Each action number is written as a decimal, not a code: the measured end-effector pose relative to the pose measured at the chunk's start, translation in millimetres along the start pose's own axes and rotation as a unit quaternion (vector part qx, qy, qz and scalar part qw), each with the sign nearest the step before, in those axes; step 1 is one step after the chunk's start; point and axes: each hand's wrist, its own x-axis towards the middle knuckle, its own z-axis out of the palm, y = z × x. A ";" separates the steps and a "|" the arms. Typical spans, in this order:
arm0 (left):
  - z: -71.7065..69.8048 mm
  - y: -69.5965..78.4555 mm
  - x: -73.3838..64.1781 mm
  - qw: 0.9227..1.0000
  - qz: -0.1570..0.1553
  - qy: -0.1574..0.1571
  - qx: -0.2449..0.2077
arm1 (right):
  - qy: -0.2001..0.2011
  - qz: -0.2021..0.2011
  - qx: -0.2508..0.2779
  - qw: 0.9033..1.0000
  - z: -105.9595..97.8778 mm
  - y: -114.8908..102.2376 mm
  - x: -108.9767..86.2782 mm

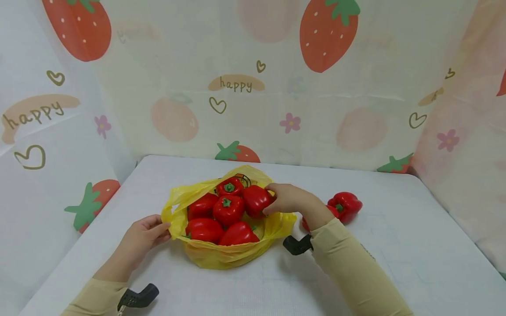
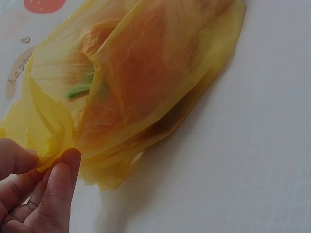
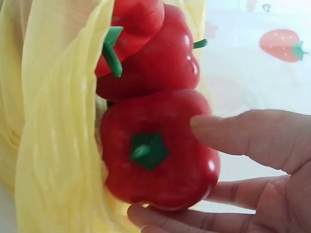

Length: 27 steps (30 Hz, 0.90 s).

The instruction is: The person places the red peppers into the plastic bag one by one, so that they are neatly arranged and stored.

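A yellow plastic bag (image 1: 215,259) stands wide-mouthed on the white table, with several glossy red bell peppers (image 1: 228,211) inside. My left hand (image 1: 139,240) pinches the bag's left rim between thumb and fingers; the left wrist view shows the thin plastic bunched at the fingertips (image 2: 59,180). At the bag's right side, my right hand (image 1: 294,199) grips one red bell pepper (image 1: 254,199) within the opening. In the right wrist view, the thumb lies on one side of this pepper (image 3: 150,114) and the fingers on the other, its green stem facing the camera.
More red bell peppers (image 1: 345,207) lie on the table right of the bag, partly hidden behind the right forearm. A strawberry-print sheet (image 1: 253,118) hangs along the back and sides of the table (image 1: 419,245).
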 end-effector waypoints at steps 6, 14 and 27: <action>0.5 3.5 -1.6 1.000 0.000 -0.001 0.006 | -0.009 0.002 0.018 1.000 0.3 0.7 3.4; 2.4 4.6 -0.7 1.000 -0.004 0.004 0.013 | -0.011 0.007 0.014 1.000 2.3 -1.1 8.0; 2.8 0.9 1.7 1.000 0.004 -0.001 0.009 | 0.002 0.006 -0.002 1.000 7.7 -1.2 14.8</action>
